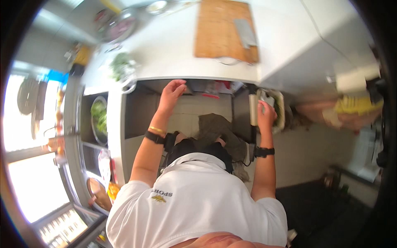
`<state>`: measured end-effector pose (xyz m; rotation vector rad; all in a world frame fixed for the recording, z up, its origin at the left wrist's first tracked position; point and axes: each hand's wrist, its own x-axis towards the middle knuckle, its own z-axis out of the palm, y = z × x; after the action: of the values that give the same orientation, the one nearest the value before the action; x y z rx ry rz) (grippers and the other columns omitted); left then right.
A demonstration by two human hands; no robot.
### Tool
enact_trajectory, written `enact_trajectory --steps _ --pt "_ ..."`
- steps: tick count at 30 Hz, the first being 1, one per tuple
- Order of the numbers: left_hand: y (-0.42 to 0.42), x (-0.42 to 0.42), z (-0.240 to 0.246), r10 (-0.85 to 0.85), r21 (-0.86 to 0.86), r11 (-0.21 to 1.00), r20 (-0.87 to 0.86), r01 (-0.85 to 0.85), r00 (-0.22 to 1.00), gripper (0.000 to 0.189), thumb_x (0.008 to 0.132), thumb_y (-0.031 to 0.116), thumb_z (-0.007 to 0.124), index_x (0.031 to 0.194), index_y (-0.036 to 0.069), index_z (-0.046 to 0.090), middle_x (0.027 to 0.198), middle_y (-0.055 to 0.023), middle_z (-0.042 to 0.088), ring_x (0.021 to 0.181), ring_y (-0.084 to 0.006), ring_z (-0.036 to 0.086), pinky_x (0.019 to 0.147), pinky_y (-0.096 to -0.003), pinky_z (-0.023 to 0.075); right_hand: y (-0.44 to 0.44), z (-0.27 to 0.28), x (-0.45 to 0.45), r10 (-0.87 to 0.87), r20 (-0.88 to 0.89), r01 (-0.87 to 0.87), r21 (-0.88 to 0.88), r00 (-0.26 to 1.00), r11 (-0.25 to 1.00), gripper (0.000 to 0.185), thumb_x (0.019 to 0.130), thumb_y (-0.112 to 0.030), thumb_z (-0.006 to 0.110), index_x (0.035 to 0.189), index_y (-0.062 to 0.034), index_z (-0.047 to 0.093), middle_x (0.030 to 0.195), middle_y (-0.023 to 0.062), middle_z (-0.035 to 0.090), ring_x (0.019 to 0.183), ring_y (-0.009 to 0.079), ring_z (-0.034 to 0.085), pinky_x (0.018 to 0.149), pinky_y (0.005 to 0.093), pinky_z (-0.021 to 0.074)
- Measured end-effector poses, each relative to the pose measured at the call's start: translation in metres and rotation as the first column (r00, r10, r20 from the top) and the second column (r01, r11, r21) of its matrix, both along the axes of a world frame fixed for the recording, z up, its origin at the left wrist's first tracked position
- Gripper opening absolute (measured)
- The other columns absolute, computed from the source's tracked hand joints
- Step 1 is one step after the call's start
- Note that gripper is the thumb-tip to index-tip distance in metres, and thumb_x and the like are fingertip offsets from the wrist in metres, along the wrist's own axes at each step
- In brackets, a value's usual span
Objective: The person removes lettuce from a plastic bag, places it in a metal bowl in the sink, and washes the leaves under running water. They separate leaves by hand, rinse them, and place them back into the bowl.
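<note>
My left hand (pixel 175 90) is raised at the counter's front edge, fingers loosely bent and thumb near them, with nothing seen in it. My right hand (pixel 266 114) is over a bin (pixel 280 122) beside the cabinet, with dark green matter inside. Its curled fingers touch a pale grey object (pixel 267 98) at the bin's top; blur hides what it is and whether it is gripped. On the white counter (pixel 167 46) lies a wooden cutting board (pixel 221 31) with a cleaver (pixel 246 32) on its right side. Leafy greens (pixel 121 65) in clear plastic sit at the counter's left edge.
A clear bowl (pixel 122 28) stands at the back left, near a small dish (pixel 156 6). Left, a shelf holds a bowl of green leaves (pixel 100 117). Below the counter is an open recess with plastic packets (pixel 212 90). A dark cloth (pixel 215 127) lies by the legs.
</note>
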<state>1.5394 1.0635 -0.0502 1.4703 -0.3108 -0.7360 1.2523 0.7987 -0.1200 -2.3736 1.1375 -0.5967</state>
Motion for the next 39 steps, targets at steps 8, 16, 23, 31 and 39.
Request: enact_trajectory --steps 8,16,23,31,39 --pt "0.161 0.110 0.015 0.443 -0.069 0.896 0.095 -0.438 0.891 0.014 0.093 0.012 0.058 0.106 0.007 0.061 0.091 0.0026 0.061 0.082 -0.0058 0.055 0.074 -0.0212 0.0416 0.158 0.084 0.209 0.479 0.231 -0.496 0.016 0.847 0.868 0.016 0.086 -0.021 0.064 0.096 -0.0100 0.070 0.087 0.0089 0.069 0.081 0.0259 0.065 0.075 0.0370 0.0490" --pt "0.271 0.151 0.009 0.560 -0.113 0.826 0.049 -0.552 0.827 0.016 0.092 0.012 0.059 0.107 0.006 0.062 0.094 0.0017 0.062 0.085 -0.0069 0.055 0.075 -0.0212 0.0414 0.311 0.116 0.353 0.740 0.360 -0.823 0.247 0.568 0.512 0.018 0.087 -0.013 0.063 0.101 -0.0019 0.065 0.096 0.0127 0.067 0.089 0.0244 0.064 0.078 0.0329 0.0499" --pt "0.276 0.189 0.001 0.483 0.071 0.847 0.314 -0.527 0.818 0.026 0.085 0.009 0.067 0.111 0.009 0.063 0.104 -0.0041 0.060 0.092 -0.0143 0.057 0.080 -0.0281 0.0482 0.322 0.101 0.456 0.835 0.247 -0.860 -0.013 0.492 0.510 0.032 0.090 -0.019 0.061 0.117 -0.0036 0.057 0.120 0.0166 0.059 0.114 0.0348 0.053 0.099 0.0406 0.0415" --pt "0.228 0.239 0.003 0.088 0.370 0.698 0.806 -0.613 0.585 0.091 0.061 0.020 0.085 0.141 0.022 0.041 0.144 -0.0115 0.039 0.132 -0.0369 0.036 0.109 -0.0483 0.0296 0.316 0.073 0.530 0.918 0.091 -0.841 0.445 0.385 0.308 0.038 0.097 -0.032 0.049 0.120 -0.0009 0.054 0.102 0.0211 0.066 0.094 0.0388 0.063 0.082 0.0448 0.0486" --pt "0.229 0.255 -0.032 -0.328 0.720 0.484 0.676 -0.497 0.660 0.022 0.075 0.019 0.068 0.096 0.016 0.064 0.110 0.0010 0.058 0.118 -0.0227 0.049 0.105 -0.0487 0.0314 0.307 0.056 0.587 0.978 0.172 -0.916 0.398 0.118 0.041 0.028 0.092 -0.022 0.053 0.111 -0.0027 0.061 0.101 0.0189 0.064 0.093 0.0364 0.061 0.082 0.0429 0.0487"
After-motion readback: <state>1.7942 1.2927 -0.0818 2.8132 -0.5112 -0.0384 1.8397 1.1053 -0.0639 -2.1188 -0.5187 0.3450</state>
